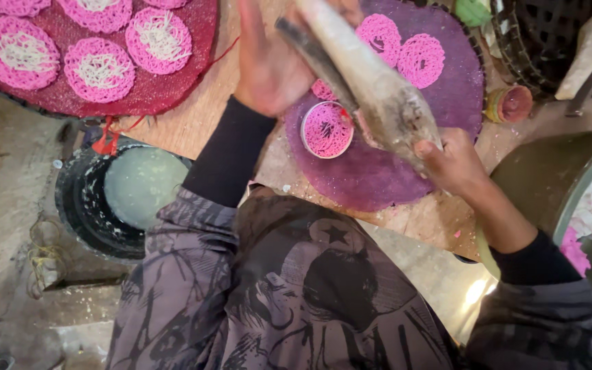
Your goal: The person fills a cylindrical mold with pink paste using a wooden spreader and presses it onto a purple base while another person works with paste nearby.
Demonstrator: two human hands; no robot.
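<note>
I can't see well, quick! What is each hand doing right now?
Left hand: open, palm up, touching the top of the long grey dough-crusted wooden press handle.
Right hand: closed, its grip around that handle's lower end.

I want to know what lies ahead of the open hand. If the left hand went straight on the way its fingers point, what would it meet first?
The left hand points toward the top edge, over bare wooden board. Its fingertips already leave the picture, so the way looks free as far as shown; depth is unclear.
</note>
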